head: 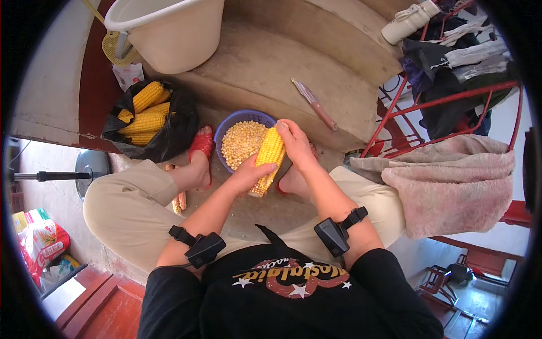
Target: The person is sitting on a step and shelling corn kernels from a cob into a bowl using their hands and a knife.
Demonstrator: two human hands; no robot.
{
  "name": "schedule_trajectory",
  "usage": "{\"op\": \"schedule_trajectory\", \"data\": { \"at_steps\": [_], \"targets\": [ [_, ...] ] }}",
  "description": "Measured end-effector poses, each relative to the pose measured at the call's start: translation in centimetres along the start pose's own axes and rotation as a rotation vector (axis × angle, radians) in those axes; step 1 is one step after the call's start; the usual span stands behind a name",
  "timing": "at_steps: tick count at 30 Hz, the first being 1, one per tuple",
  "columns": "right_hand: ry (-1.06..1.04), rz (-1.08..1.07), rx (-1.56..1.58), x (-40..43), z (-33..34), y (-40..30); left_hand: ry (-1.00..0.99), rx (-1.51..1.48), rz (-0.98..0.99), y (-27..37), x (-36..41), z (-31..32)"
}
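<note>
Both hands hold one ear of yellow corn (271, 156), tilted with its far end up and to the right. My left hand (249, 173) wraps its lower part, the thumb lying across the kernels. Around the upper end are the fingers of my right hand (297, 144). Beneath and to the left of the ear stands a blue plastic basket (219, 127) with loose corn kernels (242, 142) in it. The ear overlaps the basket's right side and hides part of it.
A black plastic bag (184, 112) holds several corn ears (146, 120). On the concrete step lies a knife (315, 105) with a brown handle, near a large white tub (178, 38). Bare cobs (181, 197) lie beside my left foot. A red metal rack (449, 101) bears a towel (453, 190).
</note>
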State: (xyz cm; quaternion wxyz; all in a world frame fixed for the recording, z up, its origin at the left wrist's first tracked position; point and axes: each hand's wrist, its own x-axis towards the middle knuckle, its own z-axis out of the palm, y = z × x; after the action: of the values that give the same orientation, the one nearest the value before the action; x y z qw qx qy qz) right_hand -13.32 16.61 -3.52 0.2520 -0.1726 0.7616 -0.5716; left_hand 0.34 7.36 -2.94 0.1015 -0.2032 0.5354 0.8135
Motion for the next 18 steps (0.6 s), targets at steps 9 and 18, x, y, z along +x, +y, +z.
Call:
{"op": "schedule_trajectory", "data": {
  "at_steps": [9, 18],
  "targets": [
    [-0.121, 0.165, 0.244, -0.6, 0.4, -0.7, 0.081, -0.228, -0.151, -0.6, -1.0, -0.1],
    [-0.284, 0.275, 0.375, -1.6, 1.2, -2.0, 0.138, -0.166, -0.237, 2.0, -4.2, -0.4]
  ]
}}
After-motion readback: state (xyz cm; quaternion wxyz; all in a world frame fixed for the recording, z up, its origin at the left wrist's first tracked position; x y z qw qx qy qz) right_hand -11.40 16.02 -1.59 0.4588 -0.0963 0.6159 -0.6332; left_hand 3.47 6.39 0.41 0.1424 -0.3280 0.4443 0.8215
